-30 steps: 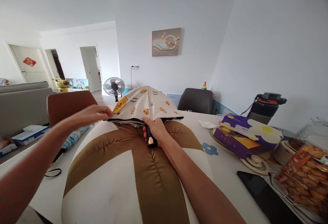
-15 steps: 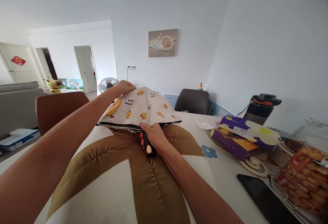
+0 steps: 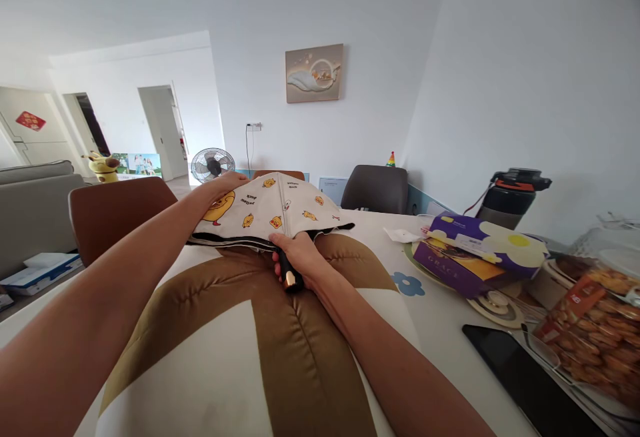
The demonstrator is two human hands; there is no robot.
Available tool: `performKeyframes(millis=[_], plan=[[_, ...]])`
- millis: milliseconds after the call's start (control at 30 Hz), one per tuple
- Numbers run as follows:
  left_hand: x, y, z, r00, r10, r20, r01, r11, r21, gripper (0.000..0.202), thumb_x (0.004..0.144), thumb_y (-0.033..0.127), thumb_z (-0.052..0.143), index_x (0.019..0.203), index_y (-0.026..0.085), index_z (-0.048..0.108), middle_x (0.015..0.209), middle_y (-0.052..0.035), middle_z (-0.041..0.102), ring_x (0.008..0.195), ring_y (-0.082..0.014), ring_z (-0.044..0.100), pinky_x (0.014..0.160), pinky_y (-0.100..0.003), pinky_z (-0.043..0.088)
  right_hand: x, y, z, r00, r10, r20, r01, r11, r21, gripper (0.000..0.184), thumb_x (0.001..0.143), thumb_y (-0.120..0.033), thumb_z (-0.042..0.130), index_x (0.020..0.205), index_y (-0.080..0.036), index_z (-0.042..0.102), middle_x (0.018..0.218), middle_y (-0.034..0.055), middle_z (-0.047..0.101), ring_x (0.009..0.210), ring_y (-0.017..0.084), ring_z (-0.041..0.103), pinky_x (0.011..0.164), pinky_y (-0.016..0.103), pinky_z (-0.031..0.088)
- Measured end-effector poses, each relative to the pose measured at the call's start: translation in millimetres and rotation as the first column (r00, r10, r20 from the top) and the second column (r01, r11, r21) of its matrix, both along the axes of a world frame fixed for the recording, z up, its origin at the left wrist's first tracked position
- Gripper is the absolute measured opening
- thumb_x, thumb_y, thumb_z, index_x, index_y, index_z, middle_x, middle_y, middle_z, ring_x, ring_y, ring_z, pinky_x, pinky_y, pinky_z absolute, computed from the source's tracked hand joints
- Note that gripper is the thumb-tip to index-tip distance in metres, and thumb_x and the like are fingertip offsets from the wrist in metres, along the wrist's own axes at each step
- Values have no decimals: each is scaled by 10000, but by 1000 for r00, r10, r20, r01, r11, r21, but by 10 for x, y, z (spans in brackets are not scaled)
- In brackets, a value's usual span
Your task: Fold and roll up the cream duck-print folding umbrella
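Observation:
A partly folded umbrella (image 3: 265, 207), cream with yellow duck prints and a black underside, lies over a brown-and-white cushion (image 3: 215, 370), its canopy pointing away from me. My right hand (image 3: 297, 255) is wrapped round its black handle (image 3: 287, 270), close under the canopy's near edge, with the thumb resting along the top. At the far left side of the canopy, my left hand (image 3: 227, 185) is closed on the fabric; its fingertips are partly hidden.
On the white table at right are purple boxes (image 3: 460, 270), a dark bottle (image 3: 507, 200), a black tablet (image 3: 520, 370), glasses and a clear tub of brown snacks (image 3: 595, 350). Chairs (image 3: 375, 189) stand beyond the table; a fan (image 3: 213, 165) is behind.
My left hand has shifted left and slightly down along the canopy, which looks a little flatter. The right hand keeps its hold on the handle. The view has tilted slightly.

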State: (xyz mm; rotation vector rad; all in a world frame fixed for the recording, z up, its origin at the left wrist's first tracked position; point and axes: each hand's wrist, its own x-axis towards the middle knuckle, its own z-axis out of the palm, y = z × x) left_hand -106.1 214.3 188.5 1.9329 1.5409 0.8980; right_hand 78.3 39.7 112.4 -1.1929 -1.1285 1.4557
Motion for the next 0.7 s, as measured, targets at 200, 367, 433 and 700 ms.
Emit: performKeyframes(millis=[200, 367, 433, 700], plan=[[-14, -168, 91, 997, -34, -76, 55, 952, 300, 350, 631, 463, 670, 892, 231, 699, 978, -52, 656, 844, -187, 603, 689, -268, 477, -7, -15, 9, 1000, -6, 3, 6, 999, 40, 131, 873, -226, 525, 788, -156, 454, 498, -37, 523, 322, 106, 470, 270, 207, 369], [79, -354, 202, 971, -38, -237, 63, 993, 99, 320, 635, 519, 666, 628, 200, 637, 701, -57, 643, 695, -213, 604, 599, -299, 453, -11, -26, 19, 1000, -12, 9, 12, 999, 44, 133, 870, -215, 529, 776, -154, 458, 489, -36, 517, 321, 105, 472, 269, 201, 361], [95, -386, 221, 991, -43, -125, 39, 999, -38, 307, 580, 484, 726, 612, 202, 610, 683, -55, 641, 660, -219, 608, 568, -309, 462, -10, -27, 18, 1000, -16, 8, 16, 999, 47, 129, 872, -219, 530, 786, -155, 457, 494, -36, 521, 318, 104, 471, 270, 201, 363], [71, -321, 255, 923, -124, 364, 265, 891, -368, 222, 582, 313, 725, 746, 193, 634, 782, -108, 695, 717, -259, 660, 618, -379, 553, -6, -25, -5, 1000, -3, -8, 3, 999, 52, 109, 874, -229, 525, 817, -162, 461, 491, -44, 524, 321, 104, 476, 273, 193, 362]])
